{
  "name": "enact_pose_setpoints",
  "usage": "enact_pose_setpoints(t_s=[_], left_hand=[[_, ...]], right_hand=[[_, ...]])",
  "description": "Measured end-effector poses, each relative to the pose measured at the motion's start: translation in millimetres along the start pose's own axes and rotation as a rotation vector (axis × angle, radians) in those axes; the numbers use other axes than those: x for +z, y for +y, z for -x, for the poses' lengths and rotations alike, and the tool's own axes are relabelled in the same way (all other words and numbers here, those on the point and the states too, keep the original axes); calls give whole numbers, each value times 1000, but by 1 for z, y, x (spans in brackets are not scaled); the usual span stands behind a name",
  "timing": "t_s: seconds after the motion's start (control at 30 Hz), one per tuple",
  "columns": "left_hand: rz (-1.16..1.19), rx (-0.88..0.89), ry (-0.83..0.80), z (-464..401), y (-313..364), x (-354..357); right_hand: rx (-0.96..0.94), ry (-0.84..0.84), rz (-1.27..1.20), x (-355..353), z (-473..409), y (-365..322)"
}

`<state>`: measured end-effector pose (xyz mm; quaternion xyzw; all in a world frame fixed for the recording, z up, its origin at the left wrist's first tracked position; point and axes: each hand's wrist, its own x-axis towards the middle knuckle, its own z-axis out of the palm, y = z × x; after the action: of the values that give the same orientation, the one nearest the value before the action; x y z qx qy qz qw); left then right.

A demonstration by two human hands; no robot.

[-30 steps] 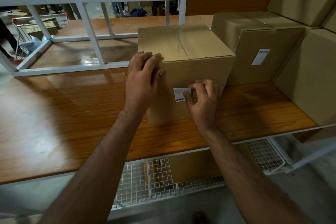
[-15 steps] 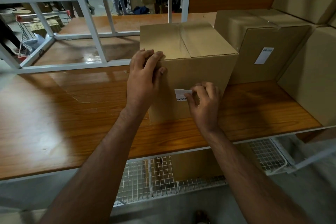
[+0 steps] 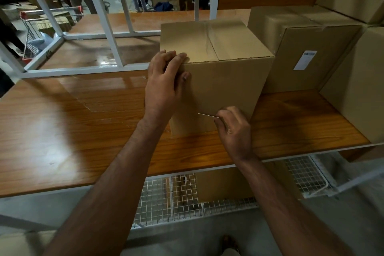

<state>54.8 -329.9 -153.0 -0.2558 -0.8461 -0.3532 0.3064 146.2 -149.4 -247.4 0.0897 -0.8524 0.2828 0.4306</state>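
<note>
A taped brown cardboard box (image 3: 224, 81) stands on the wooden shelf (image 3: 83, 131) in front of me. My left hand (image 3: 164, 89) holds its top left front corner, fingers bent over the top edge and thumb on the front face. My right hand (image 3: 234, 131) pinches a small white label (image 3: 207, 115) low in front of the box's front face. The label shows edge-on as a thin line, lifted off the cardboard.
A second box (image 3: 291, 33) with a white label (image 3: 305, 60) stands behind on the right, and larger boxes (image 3: 363, 89) fill the right end. White metal uprights (image 3: 108, 33) cross the back. A wire basket (image 3: 172, 199) hangs below the shelf. A shopping cart (image 3: 35, 27) stands far left.
The label lay flat on the box's front face under my right fingers; now my right hand has pulled it off and turned it edge-on. My left hand keeps its hold.
</note>
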Motion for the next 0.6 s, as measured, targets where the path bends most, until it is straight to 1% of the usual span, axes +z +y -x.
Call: enact_pose_setpoints(t_s=[0.17, 0.37, 0.47, 0.53, 0.6], left_hand=[[-15, 24, 4, 0, 0, -1], [-115, 47, -70, 3, 4, -7], [-170, 67, -43, 18, 9, -11], [-141, 85, 6, 33, 11, -15], [-64, 95, 0, 45, 13, -18]], right_hand=[[-70, -17, 59, -8, 3, 1], [-123, -8, 86, -23, -2, -4], [-164, 13, 82, -31, -5, -10], [-184, 32, 90, -35, -7, -14], [-176, 49, 82, -36, -9, -17]])
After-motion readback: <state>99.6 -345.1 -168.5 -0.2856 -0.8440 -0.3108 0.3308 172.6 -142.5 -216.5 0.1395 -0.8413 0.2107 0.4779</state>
